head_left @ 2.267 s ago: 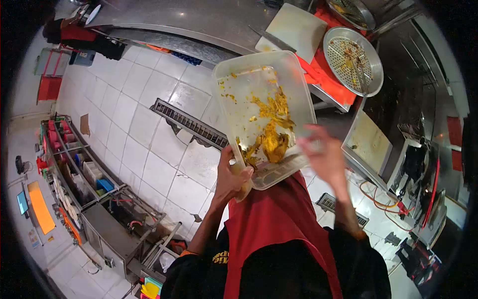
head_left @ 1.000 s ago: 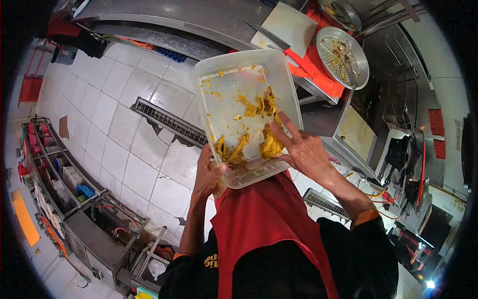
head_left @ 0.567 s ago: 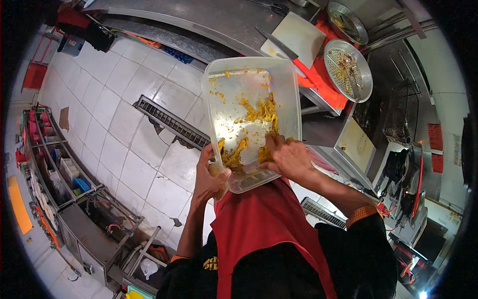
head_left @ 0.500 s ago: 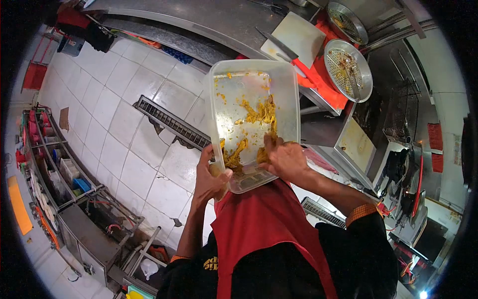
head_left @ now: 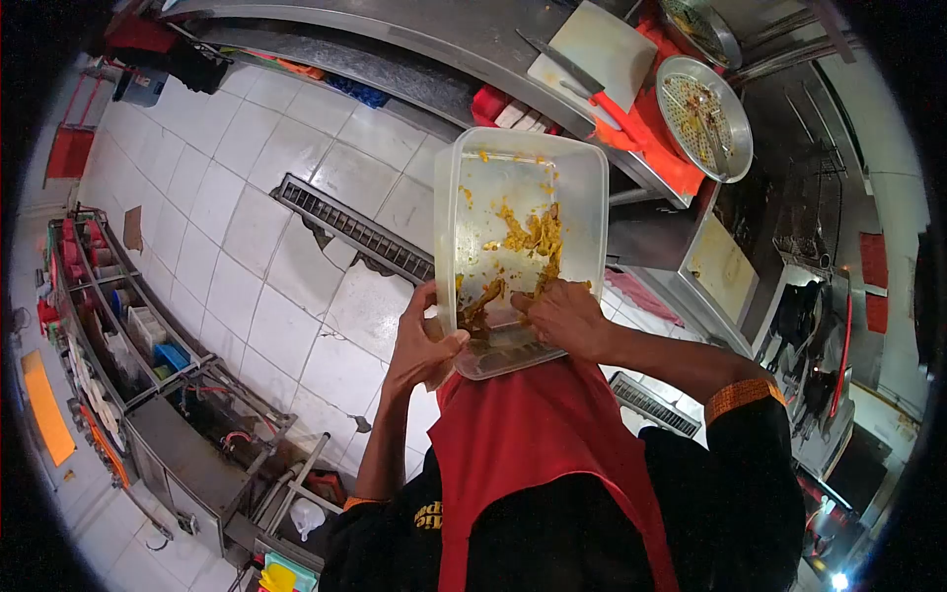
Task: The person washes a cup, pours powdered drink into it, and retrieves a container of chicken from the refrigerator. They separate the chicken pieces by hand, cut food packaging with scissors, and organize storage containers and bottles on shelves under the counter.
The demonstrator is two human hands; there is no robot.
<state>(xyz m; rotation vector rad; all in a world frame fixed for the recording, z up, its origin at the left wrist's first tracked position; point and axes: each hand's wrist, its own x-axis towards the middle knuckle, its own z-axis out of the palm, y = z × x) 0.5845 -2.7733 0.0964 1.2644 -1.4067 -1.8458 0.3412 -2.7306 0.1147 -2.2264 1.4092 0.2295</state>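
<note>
A clear plastic container (head_left: 592, 187) is held tilted in front of my red apron. Yellow, saucy food scraps (head_left: 533, 232) are smeared over its bottom, with a darker clump (head_left: 480, 304) in the near left corner. My left hand (head_left: 419, 340) grips the near left side of the container, thumb over the rim and fingers outside. Inside the near right part, my right hand (head_left: 567, 318) has its fingers curled down against the bottom, beside the yellow scraps. Whatever lies under those fingers is hidden.
Beyond the container, a steel counter (head_left: 414, 30) carries a white cutting board (head_left: 612, 44), a knife (head_left: 562, 67), an orange cloth (head_left: 636, 133) and a perforated metal pan (head_left: 691, 109). A floor drain grate (head_left: 345, 225) crosses the white tiles. Shelving (head_left: 128, 306) stands at left.
The container and both hands sit slightly further right in view. My right fingers have curled in more, and the yellow lump beneath them no longer shows.
</note>
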